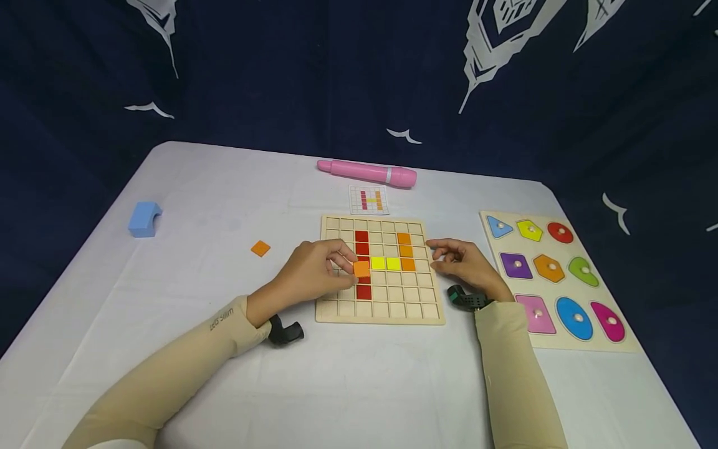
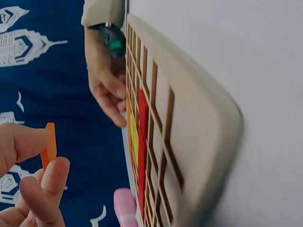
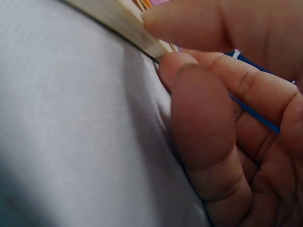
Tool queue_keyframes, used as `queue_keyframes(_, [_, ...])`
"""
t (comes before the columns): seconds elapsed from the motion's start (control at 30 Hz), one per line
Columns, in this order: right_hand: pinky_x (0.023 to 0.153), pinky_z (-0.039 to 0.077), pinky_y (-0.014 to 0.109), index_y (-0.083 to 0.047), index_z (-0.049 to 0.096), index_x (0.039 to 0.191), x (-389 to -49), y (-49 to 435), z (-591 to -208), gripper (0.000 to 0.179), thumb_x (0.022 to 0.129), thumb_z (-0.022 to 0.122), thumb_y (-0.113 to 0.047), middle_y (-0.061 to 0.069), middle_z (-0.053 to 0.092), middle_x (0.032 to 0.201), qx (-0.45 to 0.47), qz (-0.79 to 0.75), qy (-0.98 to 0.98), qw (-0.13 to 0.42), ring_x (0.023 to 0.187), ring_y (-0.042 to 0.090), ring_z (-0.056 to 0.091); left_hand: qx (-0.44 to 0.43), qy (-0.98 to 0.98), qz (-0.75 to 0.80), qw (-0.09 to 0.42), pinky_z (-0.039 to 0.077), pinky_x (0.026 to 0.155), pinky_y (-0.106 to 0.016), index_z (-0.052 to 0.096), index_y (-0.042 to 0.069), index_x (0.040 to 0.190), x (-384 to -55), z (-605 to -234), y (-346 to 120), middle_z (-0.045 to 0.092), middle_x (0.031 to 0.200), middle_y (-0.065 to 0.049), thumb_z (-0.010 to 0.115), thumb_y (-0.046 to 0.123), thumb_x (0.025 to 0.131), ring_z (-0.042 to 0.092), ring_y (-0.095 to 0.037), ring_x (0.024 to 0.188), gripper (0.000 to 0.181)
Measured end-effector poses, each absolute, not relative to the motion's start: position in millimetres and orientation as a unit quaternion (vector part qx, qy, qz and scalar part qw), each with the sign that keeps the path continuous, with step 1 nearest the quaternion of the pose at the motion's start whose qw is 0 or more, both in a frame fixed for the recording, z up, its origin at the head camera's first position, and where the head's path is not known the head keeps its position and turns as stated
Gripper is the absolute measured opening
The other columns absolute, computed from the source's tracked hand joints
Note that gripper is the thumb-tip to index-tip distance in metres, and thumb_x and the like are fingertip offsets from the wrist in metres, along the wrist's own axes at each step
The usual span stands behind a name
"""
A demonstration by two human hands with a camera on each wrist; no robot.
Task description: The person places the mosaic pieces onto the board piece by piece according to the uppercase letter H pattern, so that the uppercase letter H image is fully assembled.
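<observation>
My left hand (image 1: 320, 268) pinches an orange square tile (image 1: 361, 269) between thumb and fingers, above the left part of a wooden grid board (image 1: 387, 313). In the left wrist view the pinched tile (image 2: 49, 146) is seen edge-on, apart from the board. A column of red tiles (image 1: 363, 292) lies in the grid, partly hidden by that tile. Two yellow tiles (image 1: 386, 263) form a row toward three orange tiles (image 1: 406, 251). With loosely bent fingers, my right hand (image 1: 462, 262) touches the board's right edge. Another orange tile (image 1: 260, 248) lies on the table, left of the board.
Behind the board lies a small pattern card (image 1: 368, 200), with a pink marker-shaped object (image 1: 367, 173) beyond it. A knobbed shape puzzle (image 1: 561, 312) lies to the right. At the far left stands a light blue arched block (image 1: 143, 219). Dark patterned cloth (image 1: 314, 75) hangs behind the white table.
</observation>
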State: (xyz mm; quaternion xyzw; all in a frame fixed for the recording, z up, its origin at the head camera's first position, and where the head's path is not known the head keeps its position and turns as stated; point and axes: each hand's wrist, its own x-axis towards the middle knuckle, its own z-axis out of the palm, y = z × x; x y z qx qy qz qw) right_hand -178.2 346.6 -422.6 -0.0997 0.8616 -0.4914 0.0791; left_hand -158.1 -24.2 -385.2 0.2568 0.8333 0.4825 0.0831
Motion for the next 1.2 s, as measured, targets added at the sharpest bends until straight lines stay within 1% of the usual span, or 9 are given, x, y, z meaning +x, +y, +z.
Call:
queue_keyframes(0.07, [0.068, 0.042, 0.019, 0.014, 0.061, 0.141, -178.1, 346.6, -422.6, 0.048, 0.096, 0.073, 0.005, 0.006, 0.066, 0.100, -0.098, -0.491, 0.862, 0.079, 0.078, 0.010, 0.050, 0.265, 0.830, 0.484, 0.080, 0.046, 0.059, -0.027, 0.076, 0.010, 0.109, -157.5, -386.6, -17.2, 0.080, 0.092, 0.006, 0.085, 0.015, 0.086, 0.060, -0.012, 0.056, 0.026])
queue_keyframes(0.17, [0.069, 0.042, 0.018, 0.014, 0.061, 0.141, -178.5, 346.7, -423.6, 0.047, 0.096, 0.073, 0.004, 0.004, 0.066, 0.100, -0.098, -0.492, 0.862, 0.078, 0.078, 0.009, 0.051, 0.276, 0.829, 0.480, 0.074, 0.046, 0.063, -0.027, 0.077, 0.010, 0.110, -157.8, -388.9, -6.2, 0.080, 0.091, 0.007, 0.086, 0.017, 0.087, 0.062, -0.010, 0.056, 0.026])
queue_keyframes(0.3, [0.068, 0.043, 0.019, 0.014, 0.061, 0.141, -178.6, 346.6, -425.4, 0.047, 0.096, 0.073, 0.004, 0.003, 0.066, 0.100, -0.101, -0.493, 0.861, 0.078, 0.078, 0.010, 0.051, 0.279, 0.833, 0.473, 0.070, 0.045, 0.067, -0.027, 0.077, 0.010, 0.112, -157.7, -392.0, 8.4, 0.080, 0.091, 0.006, 0.086, 0.017, 0.088, 0.058, -0.008, 0.055, 0.027])
queue_keyframes(0.43, [0.067, 0.042, 0.018, 0.015, 0.061, 0.140, -178.6, 346.0, -425.6, 0.047, 0.096, 0.073, 0.004, 0.004, 0.067, 0.099, -0.102, -0.492, 0.861, 0.076, 0.078, 0.010, 0.051, 0.275, 0.836, 0.468, 0.076, 0.043, 0.063, -0.025, 0.077, 0.012, 0.113, -156.0, -394.4, 23.4, 0.082, 0.092, 0.006, 0.085, 0.017, 0.088, 0.055, -0.008, 0.054, 0.027])
queue_keyframes(0.57, [0.067, 0.042, 0.018, 0.014, 0.061, 0.140, -178.7, 345.8, -424.4, 0.047, 0.096, 0.073, 0.004, 0.004, 0.066, 0.100, -0.098, -0.493, 0.861, 0.078, 0.077, 0.010, 0.051, 0.276, 0.839, 0.461, 0.084, 0.040, 0.058, -0.023, 0.077, 0.014, 0.113, -155.0, -396.0, 38.2, 0.082, 0.093, 0.007, 0.086, 0.019, 0.088, 0.057, -0.008, 0.056, 0.027])
queue_keyframes(0.67, [0.067, 0.043, 0.018, 0.014, 0.061, 0.140, -178.8, 346.1, -423.2, 0.047, 0.095, 0.074, 0.005, 0.008, 0.066, 0.102, -0.098, -0.496, 0.859, 0.079, 0.077, 0.010, 0.051, 0.273, 0.839, 0.462, 0.086, 0.037, 0.054, -0.023, 0.077, 0.016, 0.113, -155.7, -397.3, 48.1, 0.082, 0.093, 0.008, 0.087, 0.020, 0.088, 0.060, -0.008, 0.056, 0.027])
queue_keyframes(0.8, [0.066, 0.043, 0.018, 0.015, 0.061, 0.140, -178.8, 346.5, -422.3, 0.048, 0.095, 0.074, 0.006, 0.014, 0.067, 0.103, -0.103, -0.495, 0.860, 0.075, 0.077, 0.010, 0.051, 0.262, 0.843, 0.463, 0.083, 0.037, 0.053, -0.023, 0.078, 0.018, 0.114, -158.4, -400.1, 59.6, 0.082, 0.094, 0.008, 0.088, 0.023, 0.088, 0.062, -0.007, 0.059, 0.028])
queue_keyframes(1.03, [0.066, 0.043, 0.018, 0.014, 0.061, 0.140, -179.3, 347.0, -422.9, 0.048, 0.095, 0.074, 0.005, 0.012, 0.067, 0.102, -0.105, -0.494, 0.860, 0.074, 0.077, 0.010, 0.051, 0.245, 0.856, 0.447, 0.082, 0.037, 0.051, -0.023, 0.079, 0.021, 0.114, -164.0, -402.7, 73.6, 0.082, 0.096, 0.010, 0.088, 0.026, 0.089, 0.059, -0.008, 0.062, 0.027])
queue_keyframes(1.2, [0.065, 0.043, 0.018, 0.015, 0.061, 0.139, -179.8, 346.6, -424.7, 0.047, 0.095, 0.074, 0.005, 0.010, 0.067, 0.101, -0.109, -0.499, 0.857, 0.071, 0.076, 0.009, 0.051, 0.243, 0.858, 0.443, 0.090, 0.042, 0.057, -0.026, 0.078, 0.021, 0.115, -167.3, -404.4, 79.3, 0.082, 0.096, 0.012, 0.087, 0.027, 0.090, 0.062, -0.005, 0.069, 0.027])
